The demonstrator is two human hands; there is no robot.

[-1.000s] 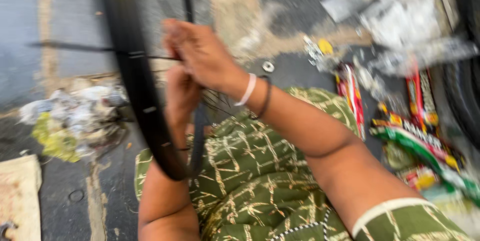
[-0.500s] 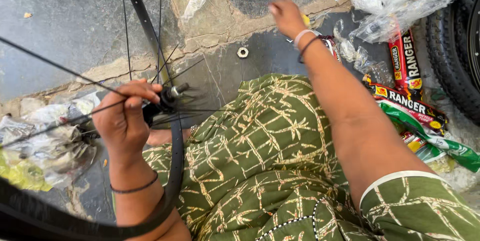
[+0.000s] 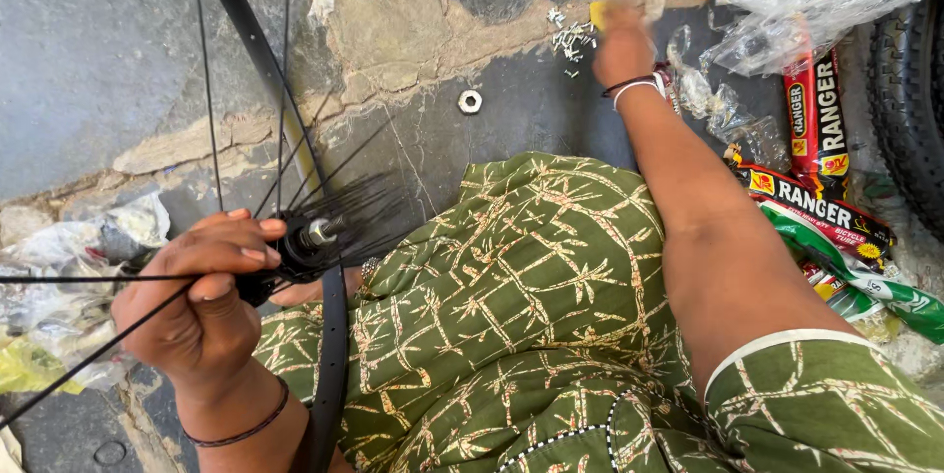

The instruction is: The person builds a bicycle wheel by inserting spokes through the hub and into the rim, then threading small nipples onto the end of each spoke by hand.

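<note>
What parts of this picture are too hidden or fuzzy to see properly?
Head view only:
- Right hand: motion-blurred, so its fingers and any grip on the small metal bits cannot be told.
- Wheel rim: cut off by the top and bottom edges.
- Hub: partly covered by the left hand.
- Tyre: cut off at the right edge.

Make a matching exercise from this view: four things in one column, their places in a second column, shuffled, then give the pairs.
Things:
1. left hand
2. right hand
3. hex nut
4. red cartons

Places:
A. alone on the dark floor beyond the green-clad lap
B. gripping the hub of the black spoked wheel
C. at the heap of small metal pieces on the floor
D. beside the knobbly tyre at the right edge

Pairs: 1-B, 2-C, 3-A, 4-D
</note>
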